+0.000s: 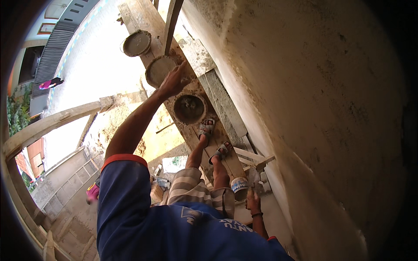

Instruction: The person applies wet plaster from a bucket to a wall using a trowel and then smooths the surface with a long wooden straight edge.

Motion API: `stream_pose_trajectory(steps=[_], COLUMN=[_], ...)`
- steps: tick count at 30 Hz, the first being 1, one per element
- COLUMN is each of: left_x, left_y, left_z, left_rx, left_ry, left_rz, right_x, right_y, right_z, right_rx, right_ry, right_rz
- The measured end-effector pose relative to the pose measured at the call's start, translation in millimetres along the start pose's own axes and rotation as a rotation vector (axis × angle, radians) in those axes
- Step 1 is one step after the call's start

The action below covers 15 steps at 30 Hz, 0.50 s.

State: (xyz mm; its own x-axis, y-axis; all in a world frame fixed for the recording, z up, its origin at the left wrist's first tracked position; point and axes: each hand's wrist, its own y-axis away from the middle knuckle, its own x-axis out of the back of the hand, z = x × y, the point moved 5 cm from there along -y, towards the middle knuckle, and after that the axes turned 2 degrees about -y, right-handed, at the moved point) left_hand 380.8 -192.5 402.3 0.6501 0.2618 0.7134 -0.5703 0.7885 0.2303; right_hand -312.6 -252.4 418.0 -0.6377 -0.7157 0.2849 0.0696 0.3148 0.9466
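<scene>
My left hand (173, 81) is stretched out over the plank, at the right rim of the middle bucket of grey mortar (159, 71). Its fingers look curled, but what they grip, if anything, is hidden. Beyond that stands another mortar-filled bucket (137, 43). Closer to my feet is a dark bucket (189, 108) with only some grey material low inside. Down by my right side, my right hand (253, 202) is closed round the handle of a trowel (254, 176), its blade pointing away from me. A white and blue paint bucket (239, 188) stands beside it.
I stand in sandals on a wooden plank (198, 135), raised above the ground. A plastered wall (313, 87) rises along the right. A wooden post (172, 26) stands by the far buckets, and a timber rail (56, 122) crosses on the left. Two people are below at left.
</scene>
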Motion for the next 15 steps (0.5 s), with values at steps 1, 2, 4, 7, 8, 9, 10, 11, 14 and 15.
stream_pose_trajectory(steps=[1, 2, 4, 7, 8, 9, 10, 11, 14, 15], left_x=[-29.2, -57.2, -103.3, -136.7, -144.8, -163.5, -172.0, -176.7, -176.1, -177.5], left_y=[57.1, 113.2, 233.4, 390.0, 430.3, 490.6, 532.8, 551.7, 588.9, 595.2], left_z=[-18.8, -34.5, -52.6, -43.9, -40.8, -52.2, -57.8, -40.0, 9.8, 23.6], left_rx=[0.042, 0.222, 0.41, 0.87, 0.975, 1.012, 1.045, 1.188, 1.377, 1.428], left_ry=[-0.057, 0.055, 0.021, 0.171, 0.201, 0.23, 0.251, 0.391, 0.621, 0.719], left_rz=[-0.059, -0.187, -0.271, -0.409, -0.391, -0.306, -0.23, -0.238, -0.165, -0.074], right_x=[2.6, 6.5, 19.5, 34.0, 36.5, 43.7, 54.7, 68.9, 92.8, 99.8], right_y=[-2.3, -4.5, -10.2, -2.9, 4.1, 10.9, 19.4, 1.8, -1.9, -1.3], right_z=[1.8, 3.7, 15.9, 27.2, 23.4, 20.6, 25.2, 46.8, 44.4, 42.3], right_rx=[0.005, 0.017, 0.028, 0.038, 0.031, 0.015, -0.008, 0.09, 0.119, 0.113], right_ry=[0.003, 0.043, 0.084, 0.019, 0.0, 0.016, 0.025, -0.045, 0.126, 0.117], right_rz=[-0.007, -0.024, -0.042, -0.037, -0.026, -0.04, -0.053, -0.011, -0.075, -0.05])
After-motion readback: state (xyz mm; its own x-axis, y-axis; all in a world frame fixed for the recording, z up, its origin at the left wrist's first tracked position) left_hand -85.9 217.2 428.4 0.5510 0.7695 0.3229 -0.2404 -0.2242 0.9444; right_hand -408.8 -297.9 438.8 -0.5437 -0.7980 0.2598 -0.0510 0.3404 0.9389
